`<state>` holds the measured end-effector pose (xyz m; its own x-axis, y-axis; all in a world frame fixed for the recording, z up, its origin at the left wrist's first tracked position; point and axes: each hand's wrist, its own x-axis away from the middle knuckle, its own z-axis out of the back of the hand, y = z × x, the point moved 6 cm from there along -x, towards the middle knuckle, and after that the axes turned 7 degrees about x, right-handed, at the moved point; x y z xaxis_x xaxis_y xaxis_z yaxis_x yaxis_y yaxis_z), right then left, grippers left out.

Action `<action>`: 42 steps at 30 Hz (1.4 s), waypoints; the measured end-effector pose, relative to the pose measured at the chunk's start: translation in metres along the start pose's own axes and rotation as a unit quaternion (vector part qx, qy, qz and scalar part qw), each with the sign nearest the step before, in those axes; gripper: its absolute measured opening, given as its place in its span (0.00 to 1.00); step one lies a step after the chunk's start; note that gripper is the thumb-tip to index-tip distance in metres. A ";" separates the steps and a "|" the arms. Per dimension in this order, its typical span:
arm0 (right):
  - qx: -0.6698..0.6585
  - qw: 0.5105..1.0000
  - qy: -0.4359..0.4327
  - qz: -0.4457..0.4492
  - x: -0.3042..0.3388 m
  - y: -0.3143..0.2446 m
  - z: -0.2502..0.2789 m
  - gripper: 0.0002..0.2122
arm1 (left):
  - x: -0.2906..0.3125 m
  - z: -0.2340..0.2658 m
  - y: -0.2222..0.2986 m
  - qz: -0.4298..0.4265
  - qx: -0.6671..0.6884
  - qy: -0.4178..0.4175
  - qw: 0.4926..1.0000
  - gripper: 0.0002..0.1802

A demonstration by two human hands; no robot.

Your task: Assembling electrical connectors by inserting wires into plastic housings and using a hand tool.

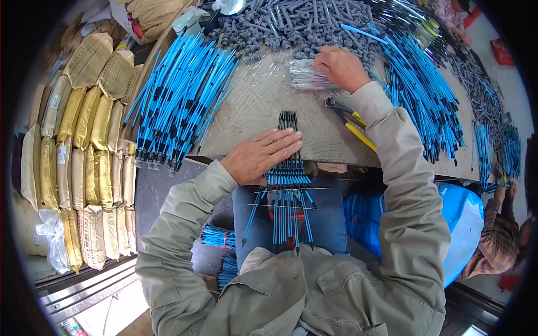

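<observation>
My left hand (263, 154) lies flat, fingers stretched, on a row of thin blue rods with black ends (288, 196). The row hangs over the table's front edge above my lap, its lower ends fanned out. Two thin straight wires (291, 208) cross it. At the far middle, my right hand (342, 67) is curled, fingertips pressed together at a pile of thin silvery wires (305, 75); whatever they hold is hidden. Pliers with yellow handles (354, 126) lie just below my right wrist.
Heaps of blue rods lie left (182, 101) and right (423, 95) on the table (252, 112). Grey plastic pieces (280, 28) are piled at the back. Brown and yellow packets (84, 140) are stacked at the left. Another person (496, 241) sits at the far right.
</observation>
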<state>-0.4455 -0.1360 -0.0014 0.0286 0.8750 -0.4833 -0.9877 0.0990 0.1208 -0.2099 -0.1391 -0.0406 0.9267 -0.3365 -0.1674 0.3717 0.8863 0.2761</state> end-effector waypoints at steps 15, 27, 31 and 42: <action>-0.163 0.981 -0.044 -0.097 0.079 -0.087 0.025 0.07 | -0.003 0.000 -0.001 -0.001 0.007 -0.021 1.000 0.37; -0.063 0.989 -0.016 -0.132 0.079 -0.083 0.016 0.07 | -0.006 0.002 0.001 0.016 0.006 -0.040 0.999 0.37; -0.085 0.990 0.005 -0.113 0.079 -0.083 0.019 0.06 | -0.005 0.001 0.000 0.013 0.012 -0.036 0.999 0.37; -0.095 0.989 -0.013 -0.111 0.075 -0.082 0.013 0.05 | -0.003 -0.001 -0.001 0.005 0.041 -0.022 0.999 0.41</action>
<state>-0.3609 -0.0724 -0.0366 0.2496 0.8534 -0.4576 -0.9676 0.2010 -0.1528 -0.2131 -0.1389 -0.0410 0.9310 -0.3436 -0.1231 0.3647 0.8611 0.3543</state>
